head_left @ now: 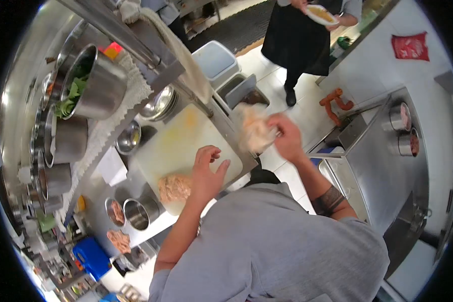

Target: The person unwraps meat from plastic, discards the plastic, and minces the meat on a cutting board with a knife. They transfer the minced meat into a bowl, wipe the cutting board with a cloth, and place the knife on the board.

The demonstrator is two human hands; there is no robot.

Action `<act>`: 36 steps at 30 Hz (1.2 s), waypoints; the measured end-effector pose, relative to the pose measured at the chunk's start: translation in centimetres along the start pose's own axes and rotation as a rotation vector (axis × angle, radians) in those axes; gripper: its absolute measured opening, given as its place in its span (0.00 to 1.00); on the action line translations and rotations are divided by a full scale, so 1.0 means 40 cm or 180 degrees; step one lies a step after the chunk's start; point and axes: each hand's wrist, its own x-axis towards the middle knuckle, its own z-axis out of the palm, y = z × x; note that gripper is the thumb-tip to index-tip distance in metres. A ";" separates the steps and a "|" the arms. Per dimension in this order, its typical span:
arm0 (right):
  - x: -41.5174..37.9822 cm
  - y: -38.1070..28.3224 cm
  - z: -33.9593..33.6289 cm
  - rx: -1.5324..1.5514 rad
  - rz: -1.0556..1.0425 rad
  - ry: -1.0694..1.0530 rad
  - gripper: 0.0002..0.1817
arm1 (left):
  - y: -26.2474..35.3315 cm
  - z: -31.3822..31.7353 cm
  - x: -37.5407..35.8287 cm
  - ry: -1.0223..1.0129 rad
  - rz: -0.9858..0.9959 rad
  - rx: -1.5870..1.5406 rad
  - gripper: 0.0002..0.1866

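Note:
My right hand (288, 138) is closed on a crumpled, see-through plastic bag (254, 130), whitish and pale orange, smeared by motion. It hangs past the right edge of the cutting board (178, 138), over the bins. Above the near part of the board, my left hand (209, 173) is open, its fingers curved and thumb apart, with nothing in it. Beside its wrist, a pinkish-orange lump of what looks like raw meat (174, 188) lies on the board. Yellow stains mark the board's far half.
Steel pots (100, 80), one with green leaves, line the left shelf. Small steel bowls (129, 137) and an inner steel pot (140, 213) stand left of the board. Grey bins (215, 60) stand beyond. A person in a black apron (299, 38) holds a plate. A steel counter (382, 166) is at right.

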 end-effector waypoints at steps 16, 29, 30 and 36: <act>0.207 0.622 0.081 -0.1853 0.0486 -0.0325 0.20 | -0.096 -0.073 -0.176 0.0492 -0.1174 0.1066 0.21; 0.167 0.226 0.081 0.1302 0.3637 -0.2675 0.27 | -0.261 -0.226 -0.239 -0.0830 -0.1010 0.2716 0.55; 0.155 0.178 0.091 0.1411 0.3591 -0.2763 0.29 | -0.275 -0.217 -0.224 -0.0817 -0.0920 0.2668 0.55; 0.072 0.252 0.170 0.1966 0.3695 -0.2128 0.16 | -0.337 -0.210 -0.149 -0.1511 -0.0012 0.2574 0.48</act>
